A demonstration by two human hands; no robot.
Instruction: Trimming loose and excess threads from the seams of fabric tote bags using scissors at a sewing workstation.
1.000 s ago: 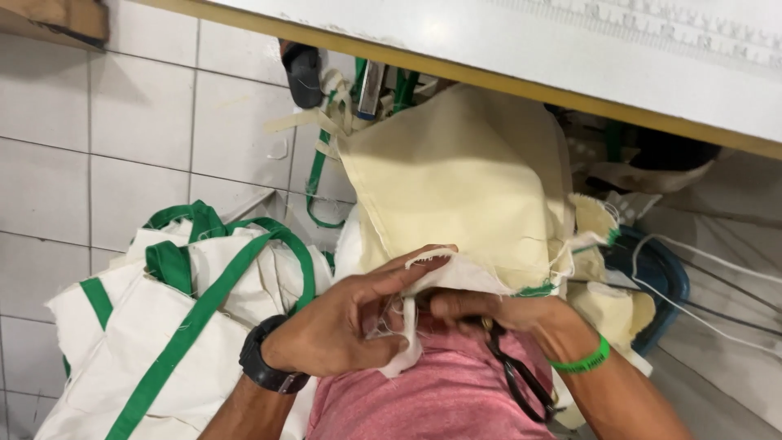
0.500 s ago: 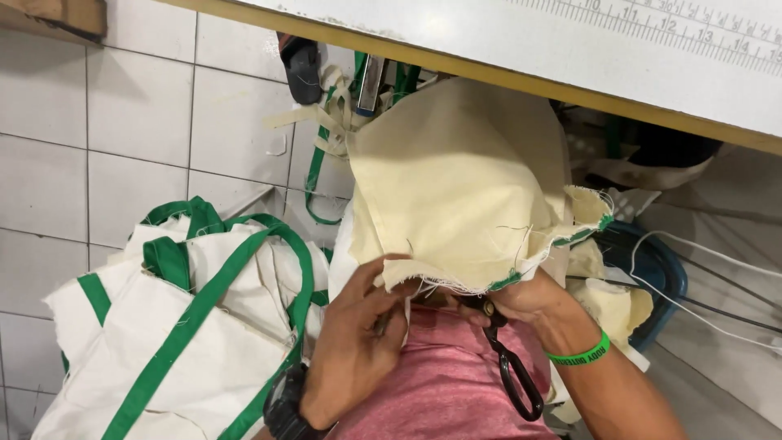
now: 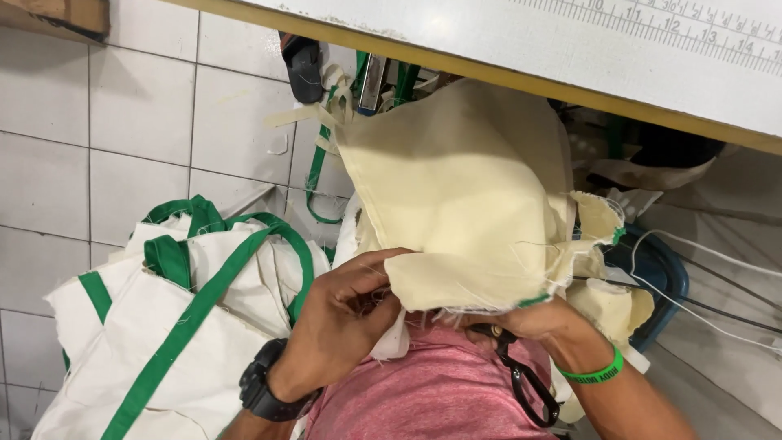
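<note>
Left hand: closed in a pinch on the frayed lower hem of the cream fabric piece; black wristwatch worn at the wrist.
Right hand: mostly hidden under the hem; black scissors are gripped, handles pointing down over the pink shirt. Blade state cannot be told, tips are covered by cloth.
Fabric position: held up in front of the chest, just below the table edge, draped over both hands; green trim visible at the lower right corner.
Loose threads: seen hanging along the hem between the two hands.
Step technique (judgement): hem is best kept taut between pinch and scissors, threads isolated from the weave before any cut, blades kept parallel to the seam so stitching and green trim are not nicked.
Edges: table underside close above, so lift room is limited; tiled floor to the left.
Left clearance: taken up by a heap of white bags with green straps, touching or just beside the left forearm.
Right clearance: blue bin and white cables near the right wrist; green wristband just beside the scissors handles.
Open room: mainly in the lap, directly over the shirt.
</note>
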